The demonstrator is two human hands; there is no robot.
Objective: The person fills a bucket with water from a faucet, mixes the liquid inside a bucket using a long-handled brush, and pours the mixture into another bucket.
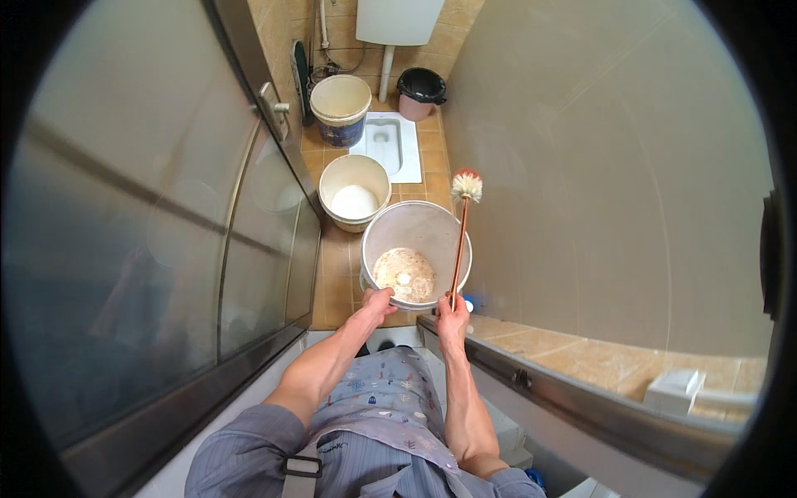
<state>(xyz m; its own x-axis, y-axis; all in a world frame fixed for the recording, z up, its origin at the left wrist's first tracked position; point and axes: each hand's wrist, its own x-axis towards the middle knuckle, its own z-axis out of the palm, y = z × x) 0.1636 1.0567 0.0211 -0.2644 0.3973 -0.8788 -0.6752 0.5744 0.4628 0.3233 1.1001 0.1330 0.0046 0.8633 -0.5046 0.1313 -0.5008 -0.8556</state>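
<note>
A large white plastic bucket (429, 227) is tilted so that I look into it, and its stained bottom is speckled with brownish residue. My left hand (378, 304) grips the near left part of its rim. In my right hand (452, 314) is a toilet brush (459, 249), held by its copper-coloured handle at the rim's near right. The handle crosses in front of the bucket's right wall. Its white-bristled head points up and away, beyond the far rim. Whether my right fingers also grip the rim cannot be made out.
Behind stand a second bucket (355, 168) with white inside and a blue-banded bucket (341, 96). A squat toilet (408, 149) lies beside them, with a bagged pink bin (416, 107) at its far right. A metal-framed door (249, 162) bounds the left, a partition (560, 155) the right.
</note>
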